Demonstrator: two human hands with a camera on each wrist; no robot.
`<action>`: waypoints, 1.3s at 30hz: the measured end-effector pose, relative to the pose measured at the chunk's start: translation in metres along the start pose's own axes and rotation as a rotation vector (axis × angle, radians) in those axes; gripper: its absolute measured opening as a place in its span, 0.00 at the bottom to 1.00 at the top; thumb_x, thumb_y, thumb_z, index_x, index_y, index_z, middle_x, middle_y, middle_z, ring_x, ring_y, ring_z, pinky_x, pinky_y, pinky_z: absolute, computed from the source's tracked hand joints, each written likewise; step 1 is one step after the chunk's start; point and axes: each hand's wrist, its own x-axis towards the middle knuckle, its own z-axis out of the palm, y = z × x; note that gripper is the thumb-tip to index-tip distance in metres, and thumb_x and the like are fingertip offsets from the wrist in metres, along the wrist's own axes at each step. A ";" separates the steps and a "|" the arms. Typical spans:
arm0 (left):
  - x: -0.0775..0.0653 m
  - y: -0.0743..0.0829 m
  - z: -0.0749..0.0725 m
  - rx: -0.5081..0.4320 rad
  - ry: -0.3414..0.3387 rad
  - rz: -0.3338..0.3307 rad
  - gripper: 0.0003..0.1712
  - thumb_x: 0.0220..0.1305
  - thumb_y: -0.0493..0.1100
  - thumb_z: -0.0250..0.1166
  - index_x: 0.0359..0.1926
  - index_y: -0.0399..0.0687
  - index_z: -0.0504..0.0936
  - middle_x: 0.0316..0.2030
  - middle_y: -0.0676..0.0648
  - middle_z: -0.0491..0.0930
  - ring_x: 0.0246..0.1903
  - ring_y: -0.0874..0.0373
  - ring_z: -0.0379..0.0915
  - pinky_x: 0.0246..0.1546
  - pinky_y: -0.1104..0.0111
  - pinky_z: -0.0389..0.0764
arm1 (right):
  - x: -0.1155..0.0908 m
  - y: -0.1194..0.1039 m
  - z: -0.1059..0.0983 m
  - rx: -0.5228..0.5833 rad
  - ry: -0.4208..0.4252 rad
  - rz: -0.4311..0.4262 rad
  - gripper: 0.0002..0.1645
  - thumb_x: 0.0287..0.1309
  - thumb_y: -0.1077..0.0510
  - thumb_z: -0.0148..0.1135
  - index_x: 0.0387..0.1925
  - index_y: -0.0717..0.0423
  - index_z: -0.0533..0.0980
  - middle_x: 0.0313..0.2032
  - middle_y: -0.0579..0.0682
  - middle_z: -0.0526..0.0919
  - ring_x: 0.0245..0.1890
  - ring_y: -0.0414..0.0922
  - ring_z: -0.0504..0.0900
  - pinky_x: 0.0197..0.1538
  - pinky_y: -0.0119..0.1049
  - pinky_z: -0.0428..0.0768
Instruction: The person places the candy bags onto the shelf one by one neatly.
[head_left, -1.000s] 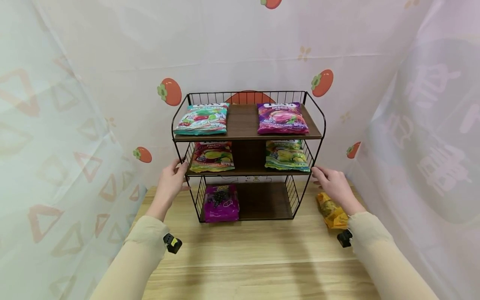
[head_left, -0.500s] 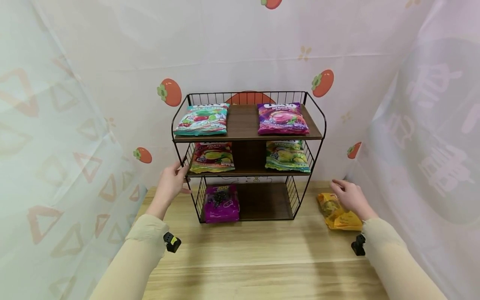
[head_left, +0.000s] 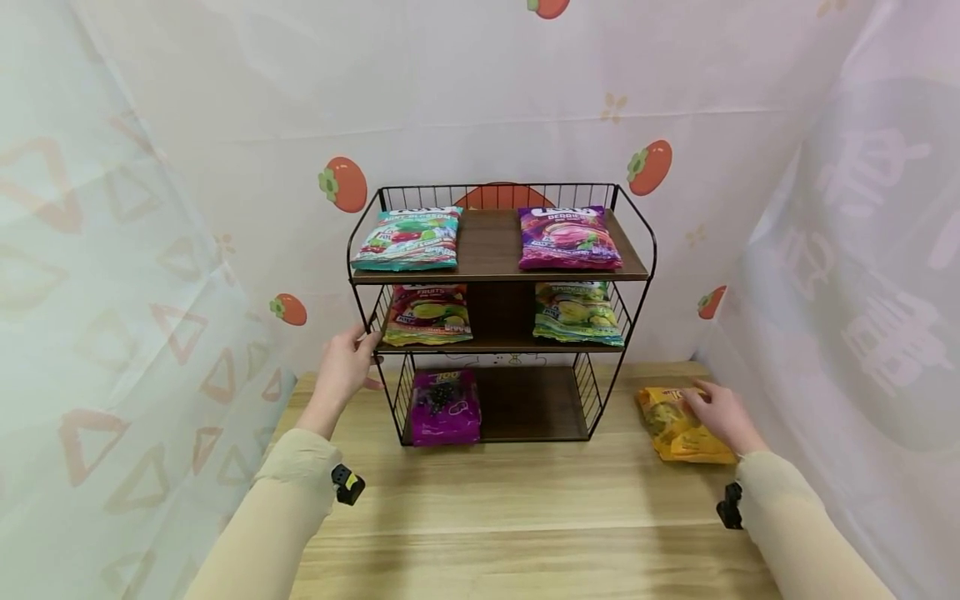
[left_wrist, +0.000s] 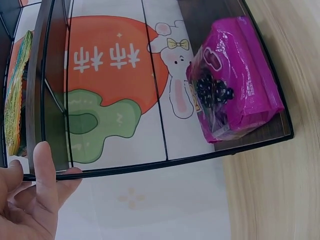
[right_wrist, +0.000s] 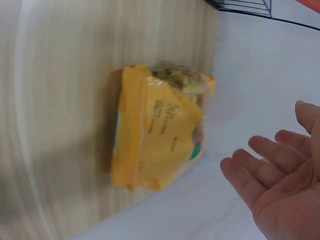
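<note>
A three-tier black wire rack with brown boards (head_left: pixel 489 243) stands against the back in the head view. My left hand (head_left: pixel 348 364) holds its left upright at the middle board; in the left wrist view the fingers (left_wrist: pixel 46 175) lie on both sides of the wire frame. To the right of the rack, a yellow snack bag (head_left: pixel 672 435) with a clear window lies on the table. Over it hovers my right hand (head_left: pixel 724 415), nothing in its grasp. The right wrist view has that hand's fingers (right_wrist: pixel 272 165) loosely extended, apart from the bag.
Candy bags sit on the rack: teal (head_left: pixel 412 240) and purple-pink (head_left: pixel 568 239) on top, red (head_left: pixel 427 315) and green (head_left: pixel 577 313) in the middle. A magenta bag (head_left: pixel 446 417) occupies the bottom left. Printed fabric walls (head_left: pixel 247 100) enclose three sides of the wooden table (head_left: pixel 510 500).
My right hand has let go of the rack's right side and moved right and down, over the yellow bag. The left hand keeps its place on the rack.
</note>
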 end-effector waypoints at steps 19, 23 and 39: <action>-0.001 0.001 0.005 0.140 0.072 0.033 0.19 0.82 0.46 0.49 0.58 0.35 0.75 0.49 0.23 0.81 0.15 0.50 0.83 0.22 0.61 0.87 | -0.008 0.034 0.012 -0.036 -0.060 0.104 0.50 0.78 0.42 0.45 0.72 0.84 0.46 0.67 0.86 0.53 0.64 0.82 0.59 0.64 0.73 0.65; -0.001 0.001 0.006 0.157 0.076 0.027 0.21 0.82 0.46 0.49 0.63 0.36 0.74 0.49 0.23 0.81 0.16 0.47 0.84 0.24 0.60 0.87 | -0.011 0.041 0.018 -0.011 -0.062 0.112 0.52 0.78 0.43 0.48 0.72 0.85 0.41 0.68 0.87 0.48 0.66 0.82 0.54 0.66 0.74 0.61; -0.001 0.001 0.008 0.220 0.108 0.055 0.20 0.82 0.46 0.50 0.62 0.37 0.75 0.47 0.24 0.82 0.10 0.57 0.78 0.23 0.60 0.86 | -0.023 0.052 0.034 -0.123 -0.113 0.250 0.52 0.74 0.42 0.50 0.63 0.93 0.53 0.62 0.89 0.56 0.61 0.83 0.63 0.63 0.70 0.69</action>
